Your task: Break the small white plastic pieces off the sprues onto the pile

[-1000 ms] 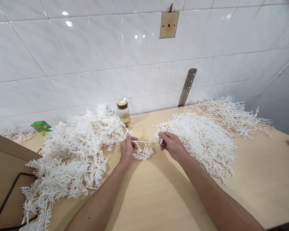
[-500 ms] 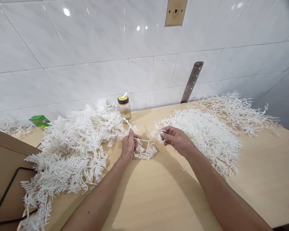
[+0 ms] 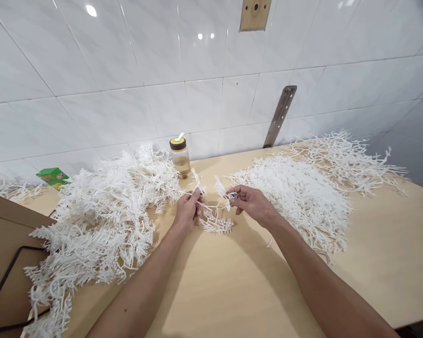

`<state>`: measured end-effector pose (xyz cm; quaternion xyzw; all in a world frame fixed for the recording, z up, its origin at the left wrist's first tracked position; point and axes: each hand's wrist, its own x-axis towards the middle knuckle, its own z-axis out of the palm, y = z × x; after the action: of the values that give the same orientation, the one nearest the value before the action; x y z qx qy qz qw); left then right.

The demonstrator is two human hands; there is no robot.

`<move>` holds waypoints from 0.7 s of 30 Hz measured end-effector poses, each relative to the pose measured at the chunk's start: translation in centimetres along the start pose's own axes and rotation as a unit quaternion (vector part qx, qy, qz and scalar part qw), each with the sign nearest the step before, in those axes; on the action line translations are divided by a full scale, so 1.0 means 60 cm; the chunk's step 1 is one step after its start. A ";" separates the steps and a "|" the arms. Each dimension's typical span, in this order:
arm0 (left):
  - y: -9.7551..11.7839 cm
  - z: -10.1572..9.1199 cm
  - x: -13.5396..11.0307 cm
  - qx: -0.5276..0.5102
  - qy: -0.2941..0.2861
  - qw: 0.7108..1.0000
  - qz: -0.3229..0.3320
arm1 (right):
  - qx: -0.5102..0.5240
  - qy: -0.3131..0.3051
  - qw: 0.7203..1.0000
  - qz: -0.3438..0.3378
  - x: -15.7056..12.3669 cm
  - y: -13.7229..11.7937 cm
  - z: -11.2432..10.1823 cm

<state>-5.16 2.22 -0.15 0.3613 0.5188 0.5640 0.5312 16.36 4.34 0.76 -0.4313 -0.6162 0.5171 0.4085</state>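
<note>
My left hand is closed around the stem of a white artificial branch, whose feathery twigs spread to the right just over the table. At the right side of that branch, my right hand pinches a small white sprig between thumb and fingers. Whether this sprig is joined to the branch I cannot tell. Beside my left hand lies a large tangled heap of white branches. Behind my right forearm a flatter pile of white sprigs covers the table.
A clear jar with a yellow-and-black lid stands near the wall. Bare, thin white stems lie at the back right. At the left are a green box and a brown panel. A metal bracket leans against the tiled wall.
My right hand has moved slightly left, closer to my left hand, and now grips at the branch's right side. The view has shifted a little.
</note>
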 end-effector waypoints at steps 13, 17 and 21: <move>-0.008 0.009 0.001 0.106 0.049 0.993 0.036 | 0.245 0.010 0.967 0.066 -0.001 0.005 0.039; -0.005 -0.008 0.002 0.240 0.071 0.967 0.049 | 0.251 -0.001 0.966 0.061 -0.001 0.013 0.051; 0.001 -0.012 0.001 0.284 0.115 0.947 0.096 | 0.231 -0.004 0.971 0.067 -0.003 0.017 0.058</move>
<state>-5.84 2.12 -0.25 0.4778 0.6780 0.4796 0.2863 13.22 3.26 -0.72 -0.3632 -0.4515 0.6736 0.4588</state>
